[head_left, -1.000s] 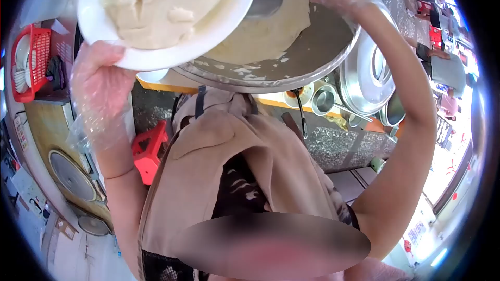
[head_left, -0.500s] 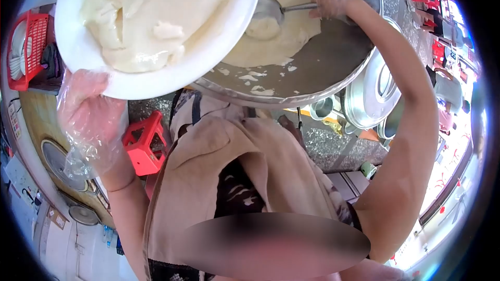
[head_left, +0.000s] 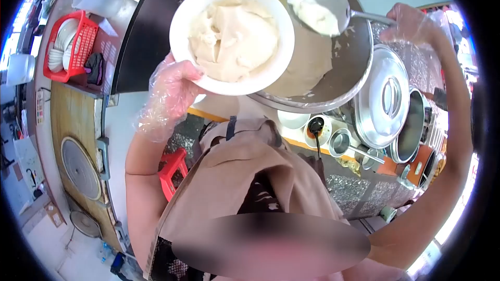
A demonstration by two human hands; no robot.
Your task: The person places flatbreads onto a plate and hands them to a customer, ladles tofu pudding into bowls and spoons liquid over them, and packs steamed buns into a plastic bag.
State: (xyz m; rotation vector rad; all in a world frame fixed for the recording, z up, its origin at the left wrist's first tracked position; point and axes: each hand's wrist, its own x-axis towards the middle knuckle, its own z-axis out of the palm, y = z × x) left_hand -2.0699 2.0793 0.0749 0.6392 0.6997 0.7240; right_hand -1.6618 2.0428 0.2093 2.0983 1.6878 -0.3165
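Observation:
In a clear plastic glove, my left hand (head_left: 174,88) grips the rim of a white bowl (head_left: 179,36), thumb on top. Soft, pale cream-coloured curd (head_left: 242,36) in broken pieces fills much of the bowl. My right hand (head_left: 411,26), also gloved, is closed round the handle of a metal ladle (head_left: 341,2). Some of the white curd lies in the ladle, which is over a large metal pot (head_left: 354,67). Inside that pot a broad layer of the same pale curd (head_left: 307,70) covers part of the bottom; the bowl hides some of it.
Right of the pot are a round metal lid (head_left: 383,99) and an open pot (head_left: 411,130). Near my apron stand a small bowl with a dark ladle (head_left: 316,125) and a metal dipper (head_left: 341,142). A red basket (head_left: 83,47) holds white bowls; a red stool (head_left: 173,174) is below.
The bowl has moved right and farther from the camera, over the pot's left side. The ladle has risen out of the curd and moved right, carrying some. My view has shifted.

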